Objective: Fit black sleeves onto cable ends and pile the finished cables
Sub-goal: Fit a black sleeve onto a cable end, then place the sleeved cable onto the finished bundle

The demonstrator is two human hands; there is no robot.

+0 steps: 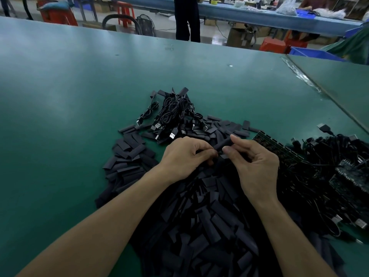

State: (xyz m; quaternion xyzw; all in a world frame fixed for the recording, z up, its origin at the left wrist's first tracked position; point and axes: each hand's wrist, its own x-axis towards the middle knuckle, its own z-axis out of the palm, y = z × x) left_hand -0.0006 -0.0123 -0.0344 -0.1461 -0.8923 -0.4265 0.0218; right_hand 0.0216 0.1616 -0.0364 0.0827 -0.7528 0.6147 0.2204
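Observation:
My right hand (257,166) pinches a black sleeve (223,144) between thumb and forefinger, just above the big heap of loose black sleeves (199,216). My left hand (184,156) meets it from the left, fingers curled round a dark cable end that is mostly hidden. Beyond the hands lies a pile of coiled black cables (175,114) with USB plugs. A tangle of cables with green circuit boards (327,176) lies at the right.
The green table (69,96) stretches far to the left and back. A seam with clear tape (303,76) runs along the right. Beyond the far edge a person (187,19) stands among red stools, boxes and another workbench.

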